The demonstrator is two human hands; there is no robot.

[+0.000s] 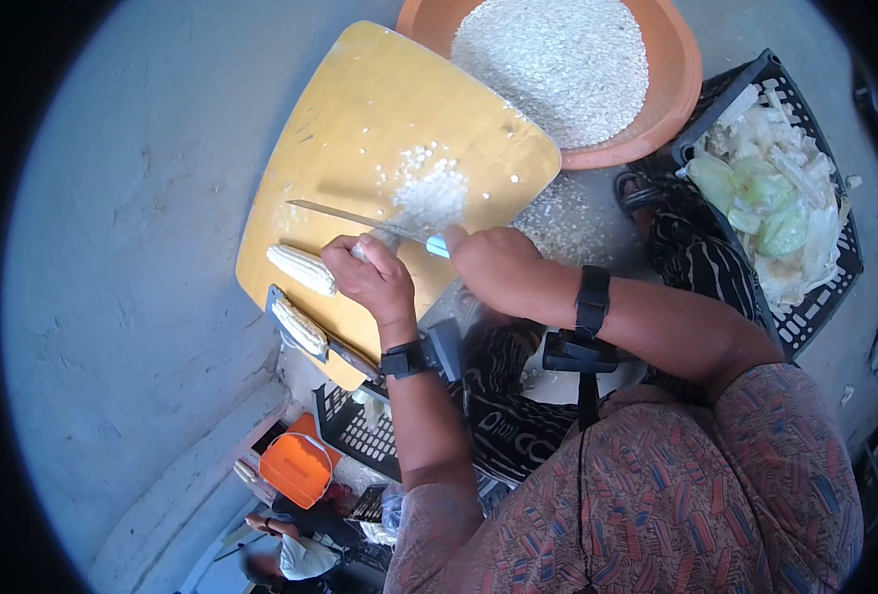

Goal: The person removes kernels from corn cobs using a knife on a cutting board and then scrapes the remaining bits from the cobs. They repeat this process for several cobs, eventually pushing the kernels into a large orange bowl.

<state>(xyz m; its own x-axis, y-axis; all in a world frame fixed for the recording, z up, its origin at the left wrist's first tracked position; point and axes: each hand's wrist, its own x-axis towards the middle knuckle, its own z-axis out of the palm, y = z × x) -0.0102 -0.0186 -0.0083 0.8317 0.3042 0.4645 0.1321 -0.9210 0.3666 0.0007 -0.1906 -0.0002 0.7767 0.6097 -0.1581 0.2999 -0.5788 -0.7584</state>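
My left hand (372,279) is closed around a corn cob (388,239), mostly hidden by the fingers. My right hand (493,259) grips the blue handle of a knife (345,214), its long blade lying across the cob. Both hands are over a yellow board (360,109). Just past the blade is a heap of loose white kernels (434,193). Left of my left hand lies a whole white corn cob (300,268). Nearer the board's lower edge, another cob (298,327) rests on a second, dark-handled knife (355,358).
An orange-brown basin (682,59) full of white kernels stands beyond the board. A black crate (805,109) with husks and a green bag is at right. Kernels are scattered on the floor. At lower left are an orange bucket (295,470), another crate (335,421) and another person (305,554).
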